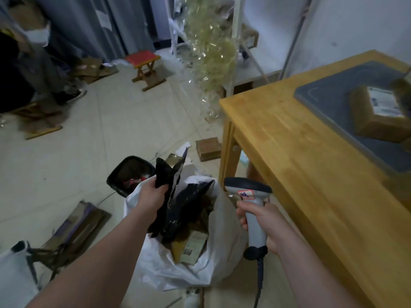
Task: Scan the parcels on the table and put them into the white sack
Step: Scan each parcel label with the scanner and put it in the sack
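The white sack (213, 266) stands open on the floor beside the wooden table (295, 165). Inside it lie cardboard boxes and a black plastic bag. My left hand (151, 195) grips a black poly-bag parcel (168, 174) above the sack's mouth. Over the sack's right edge, my right hand (264, 222) holds a grey barcode scanner (250, 196) by its handle. A brown cardboard parcel (378, 114) with a white label sits on a grey mat (333, 90) at the table's far right.
A black bin (127, 174) stands just behind the sack. Flattened cardboard (77, 227) lies on the floor at left, a small brown box (209, 148) near the table leg. A red-topped stool (146, 67) and a crumpled clear plastic strip (211, 56) are farther back.
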The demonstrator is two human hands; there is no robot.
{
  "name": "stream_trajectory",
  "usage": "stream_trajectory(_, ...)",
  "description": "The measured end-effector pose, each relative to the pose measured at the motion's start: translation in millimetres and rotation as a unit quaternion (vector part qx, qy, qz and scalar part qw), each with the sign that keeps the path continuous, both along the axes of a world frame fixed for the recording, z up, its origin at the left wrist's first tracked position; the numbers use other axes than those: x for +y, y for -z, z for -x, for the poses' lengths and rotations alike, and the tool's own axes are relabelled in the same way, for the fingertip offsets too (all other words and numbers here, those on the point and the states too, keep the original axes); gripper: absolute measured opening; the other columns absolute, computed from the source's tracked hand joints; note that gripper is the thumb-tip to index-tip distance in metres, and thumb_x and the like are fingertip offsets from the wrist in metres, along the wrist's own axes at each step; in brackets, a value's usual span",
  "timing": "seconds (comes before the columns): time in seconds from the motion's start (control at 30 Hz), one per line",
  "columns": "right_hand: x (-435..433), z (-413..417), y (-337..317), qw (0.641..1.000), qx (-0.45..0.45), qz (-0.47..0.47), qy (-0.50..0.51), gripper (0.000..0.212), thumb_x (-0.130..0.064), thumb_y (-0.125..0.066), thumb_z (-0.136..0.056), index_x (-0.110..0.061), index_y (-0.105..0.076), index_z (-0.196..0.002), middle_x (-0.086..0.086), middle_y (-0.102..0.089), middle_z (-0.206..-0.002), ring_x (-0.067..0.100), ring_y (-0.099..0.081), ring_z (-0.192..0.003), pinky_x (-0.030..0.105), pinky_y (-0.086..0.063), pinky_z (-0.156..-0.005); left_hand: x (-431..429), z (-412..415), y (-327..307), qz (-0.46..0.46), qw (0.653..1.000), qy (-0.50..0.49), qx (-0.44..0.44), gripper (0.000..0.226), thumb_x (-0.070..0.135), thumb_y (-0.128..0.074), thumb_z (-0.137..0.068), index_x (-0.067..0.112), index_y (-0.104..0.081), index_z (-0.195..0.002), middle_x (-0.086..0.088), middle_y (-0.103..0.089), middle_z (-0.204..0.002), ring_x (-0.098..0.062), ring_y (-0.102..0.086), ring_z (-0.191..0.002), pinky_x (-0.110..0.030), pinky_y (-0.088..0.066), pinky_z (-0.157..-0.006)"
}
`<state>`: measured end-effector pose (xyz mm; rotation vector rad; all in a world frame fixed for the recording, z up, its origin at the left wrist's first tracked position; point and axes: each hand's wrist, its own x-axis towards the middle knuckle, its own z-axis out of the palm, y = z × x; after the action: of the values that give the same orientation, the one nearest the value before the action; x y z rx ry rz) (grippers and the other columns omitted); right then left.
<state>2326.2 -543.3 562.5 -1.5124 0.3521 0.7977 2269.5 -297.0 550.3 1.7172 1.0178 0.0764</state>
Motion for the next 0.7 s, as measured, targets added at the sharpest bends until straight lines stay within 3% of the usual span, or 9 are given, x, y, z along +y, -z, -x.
stream_trajectory(0.07,20.5,-7.4,25.6,1.0,0.025,0.012,0.003,0.013,-0.014,-0.073,-0.084,-0.003,-0.067,-0.089,0.012,-0.062,-0.067,0.018,-0.058,-0.053,0.024,-0.047,-0.047,17.7,-3.8,25.6,-0.068,0.995,0.051,0.059,0.021,0.005,-0.049,-0.095,0.016,-0.06,-0.108,-0.006,-0.065,-0.09,-0.027,-0.059,-0.089,-0.034,-0.046,-0.074)
stream_trajectory(0.13,31.6,-12.6,43.8,0.999,0.039,0.021,0.02,0.016,-0.015,-0.073,-0.084,-0.004,-0.066,-0.094,0.012,-0.063,-0.071,0.018,-0.061,-0.059,0.024,-0.048,-0.048,29.2,-5.5,52.6,-0.099,0.978,0.131,0.126,0.024,0.007,-0.051,-0.093,0.012,-0.063,-0.114,-0.009,-0.067,-0.103,-0.026,-0.059,-0.096,-0.037,-0.047,-0.084)
stream_trajectory(0.23,50.4,-24.8,82.4,0.996,0.064,0.037,0.041,0.031,-0.018,-0.074,-0.083,-0.005,-0.065,-0.11,0.014,-0.067,-0.099,0.025,-0.066,-0.086,0.027,-0.052,-0.056,51.9,-4.4,112.6,-0.058,0.953,0.202,0.219,0.023,0.006,-0.052,-0.093,0.009,-0.064,-0.112,-0.017,-0.064,-0.115,-0.033,-0.058,-0.111,-0.039,-0.048,-0.096)
stream_trajectory(0.33,65.1,-32.9,116.6,0.995,0.076,0.052,0.039,0.027,-0.018,-0.071,-0.085,-0.008,-0.065,-0.11,0.013,-0.067,-0.107,0.03,-0.064,-0.1,0.027,-0.05,-0.057,68.0,7.7,158.1,-0.132,0.925,0.199,0.294,0.034,0.017,-0.051,-0.093,0.017,-0.061,-0.126,-0.014,-0.055,-0.129,-0.032,-0.05,-0.12,-0.04,-0.045,-0.099)
stream_trajectory(0.4,74.1,-37.2,138.6,0.995,0.076,0.061,0.028,0.02,-0.017,-0.071,-0.086,-0.011,-0.065,-0.103,0.009,-0.065,-0.103,0.026,-0.063,-0.097,0.027,-0.05,-0.059,76.2,17.7,176.7,-0.189,0.901,0.156,0.357,0.039,0.027,-0.051,-0.093,0.032,-0.055,-0.131,-0.014,-0.031,-0.149,-0.034,-0.03,-0.136,-0.044,-0.035,-0.109)
stream_trajectory(0.5,87.4,-43.3,175.7,0.994,0.062,0.085,0.002,0.017,-0.018,-0.073,-0.084,-0.016,-0.065,-0.099,0.003,-0.065,-0.101,0.018,-0.061,-0.093,0.03,-0.055,-0.068,85.0,30.1,203.2,-0.166,0.905,0.088,0.381,0.042,0.028,-0.053,-0.094,0.035,-0.049,-0.135,-0.017,-0.006,-0.157,-0.032,-0.005,-0.146,-0.044,-0.02,-0.115)
stream_trajectory(0.63,99.7,-47.1,215.6,0.99,0.044,0.125,-0.048,0.012,-0.019,-0.074,-0.082,-0.023,-0.065,-0.089,0.003,-0.065,-0.103,0.017,-0.062,-0.091,0.036,-0.057,-0.081,101.0,47.1,236.9,-0.086,0.922,0.069,0.371,0.061,0.025,-0.061,-0.091,0.025,-0.037,-0.146,-0.02,-0.033,-0.142,-0.031,-0.025,-0.136,-0.034,-0.036,-0.104)
stream_trajectory(0.7,101.1,-46.5,227.4,0.987,0.055,0.134,-0.062,0.012,-0.018,-0.074,-0.082,-0.023,-0.065,-0.088,0.003,-0.066,-0.101,0.017,-0.063,-0.087,0.041,-0.056,-0.087,101.6,51.2,241.1,-0.097,0.922,0.085,0.366,0.062,0.017,-0.06,-0.091,0.016,-0.034,-0.147,-0.021,-0.043,-0.133,-0.034,-0.03,-0.131,-0.034,-0.04,-0.098)
